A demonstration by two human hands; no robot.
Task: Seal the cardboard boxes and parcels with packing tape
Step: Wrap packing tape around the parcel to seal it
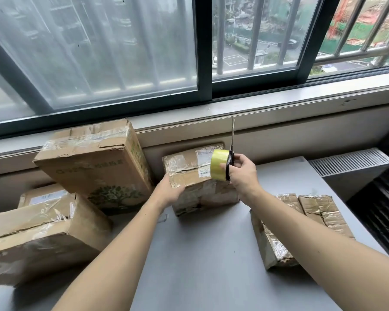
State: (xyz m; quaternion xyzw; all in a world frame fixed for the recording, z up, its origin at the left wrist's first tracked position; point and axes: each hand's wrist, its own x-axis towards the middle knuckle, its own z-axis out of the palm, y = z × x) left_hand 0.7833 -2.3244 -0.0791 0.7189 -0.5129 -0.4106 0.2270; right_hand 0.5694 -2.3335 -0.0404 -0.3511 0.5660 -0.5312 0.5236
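R hand fingers are curling round the yellow tape roll and the scissors together, gripping both, blades pointing straight up, tips nearly closed. L hand fingers are wrapping the left end of the middle box, steadying it. That box is sitting on the grey table, back by the wall under the window, w/ its long axis running left-right. The roll is hanging over the box's right top end, so box surface is lying just below and left of the R fingers. Probably the strip needs pulling leftward along that axis, twd the L hand. R hand is nearer the job; L is anchoring. Tilted big box is leaning just left; two wrapped parcels are lying nearer, under the R forearm.
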